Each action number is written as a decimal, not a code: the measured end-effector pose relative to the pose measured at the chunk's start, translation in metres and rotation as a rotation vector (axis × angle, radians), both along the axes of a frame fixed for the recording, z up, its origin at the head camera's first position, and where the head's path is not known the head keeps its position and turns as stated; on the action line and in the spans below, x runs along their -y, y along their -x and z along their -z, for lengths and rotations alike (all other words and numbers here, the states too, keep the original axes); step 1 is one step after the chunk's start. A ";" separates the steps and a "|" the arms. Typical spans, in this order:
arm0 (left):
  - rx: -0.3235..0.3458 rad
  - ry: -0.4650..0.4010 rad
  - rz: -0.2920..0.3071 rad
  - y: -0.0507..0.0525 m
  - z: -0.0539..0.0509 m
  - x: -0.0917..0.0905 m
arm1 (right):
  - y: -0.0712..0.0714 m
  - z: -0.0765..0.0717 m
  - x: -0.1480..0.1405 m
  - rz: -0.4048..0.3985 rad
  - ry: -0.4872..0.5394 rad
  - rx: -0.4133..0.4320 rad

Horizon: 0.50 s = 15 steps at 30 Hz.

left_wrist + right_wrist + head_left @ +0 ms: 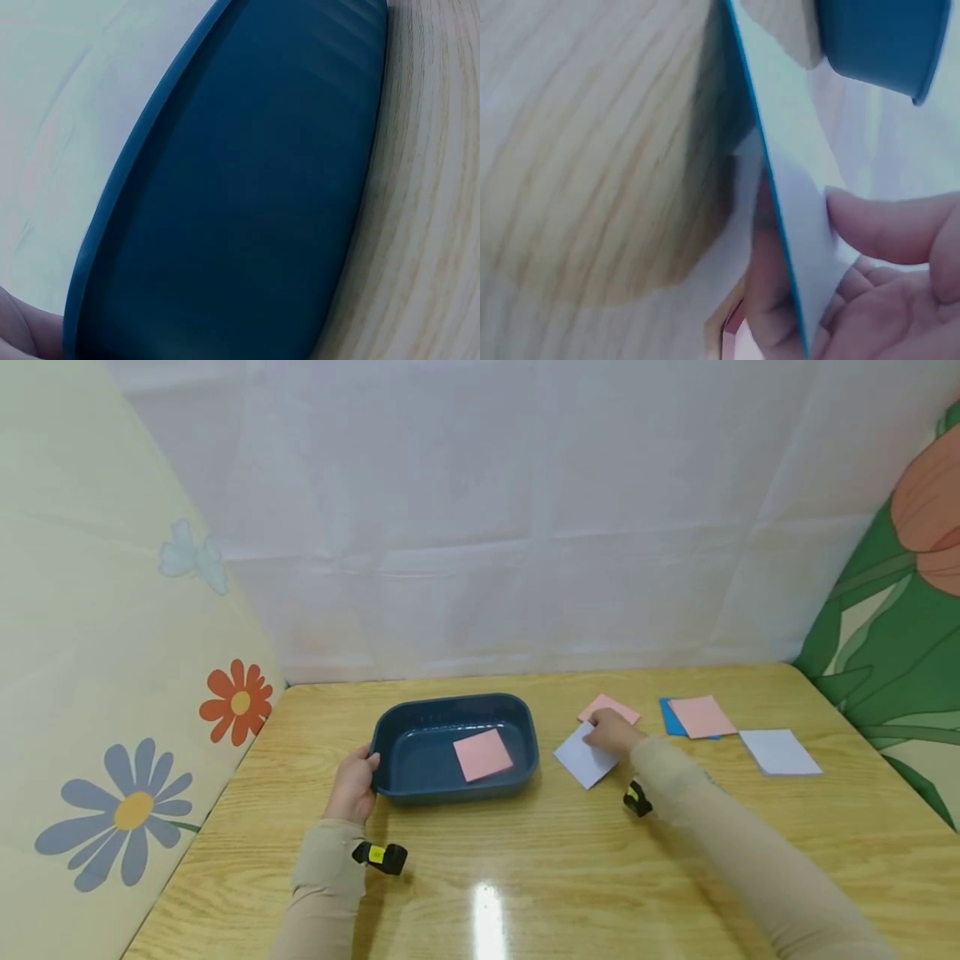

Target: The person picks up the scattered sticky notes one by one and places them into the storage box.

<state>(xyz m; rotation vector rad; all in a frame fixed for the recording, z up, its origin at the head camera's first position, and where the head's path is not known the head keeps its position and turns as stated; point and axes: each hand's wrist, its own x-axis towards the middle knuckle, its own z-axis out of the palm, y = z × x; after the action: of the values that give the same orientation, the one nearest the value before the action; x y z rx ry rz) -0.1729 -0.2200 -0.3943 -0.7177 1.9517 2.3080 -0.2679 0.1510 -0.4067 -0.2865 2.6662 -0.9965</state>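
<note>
At the left end of a dark blue dish [455,793], my left hand [351,787] grips the rim, thumb on top. The left wrist view shows the dish's side wall [240,180] close up, with a bit of the hand [30,330] at the lower left. A pink square [483,754] lies inside the dish. To the right of the dish, my right hand [615,732] pinches a white square [585,758] tilted above the table. Seen from the right wrist, the square [795,142] has a blue edge, with the thumb of the hand [892,277] on its white face.
Just behind the right hand lies a pink square [609,705]. Farther right, another pink square [702,717] partly covers a blue one [672,718], and a white square [781,752] lies beside them. Wood-grain table [465,852]; white cloth [450,527] hangs behind.
</note>
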 end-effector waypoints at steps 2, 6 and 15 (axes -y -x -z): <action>0.004 -0.004 0.001 0.000 0.000 0.000 | 0.000 -0.002 -0.003 0.000 0.024 -0.003; 0.008 -0.005 0.003 0.001 0.000 0.000 | 0.001 -0.009 -0.006 0.021 0.091 0.023; 0.008 0.001 0.010 0.000 0.000 0.001 | 0.000 -0.035 -0.006 0.079 0.220 0.139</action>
<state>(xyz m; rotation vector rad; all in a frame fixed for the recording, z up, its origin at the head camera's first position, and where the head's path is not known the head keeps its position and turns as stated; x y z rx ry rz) -0.1729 -0.2211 -0.3939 -0.7146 1.9481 2.2951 -0.2675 0.1567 -0.3719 -0.1512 2.4632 -1.2879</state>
